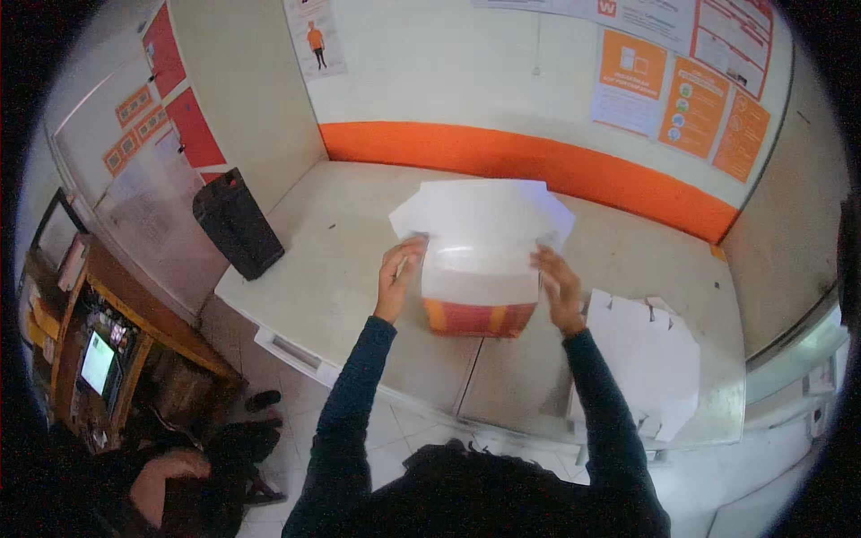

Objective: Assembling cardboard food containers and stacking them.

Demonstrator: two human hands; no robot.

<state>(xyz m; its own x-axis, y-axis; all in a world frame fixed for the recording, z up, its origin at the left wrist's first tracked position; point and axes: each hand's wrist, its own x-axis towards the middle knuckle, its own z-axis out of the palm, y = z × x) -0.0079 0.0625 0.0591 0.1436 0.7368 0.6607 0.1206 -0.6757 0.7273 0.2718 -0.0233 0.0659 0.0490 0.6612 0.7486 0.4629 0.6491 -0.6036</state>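
Observation:
A white cardboard box (480, 260) with an orange-and-red printed front stands on the pale counter (341, 242), its flaps spread open at the top. My left hand (397, 273) grips the box's left side, fingers curled on the edge. On the right side of the box, my right hand (558, 285) presses flat against the wall. Both forearms wear dark long sleeves and come up from the lower edge.
A stack of flat white box blanks (650, 359) lies on the counter at my right. A black rectangular case (236, 222) stands at the counter's left end. Orange posters hang on the wall behind. Lower left, a wooden desk with a small screen (97, 361) and another person's hand (166, 480).

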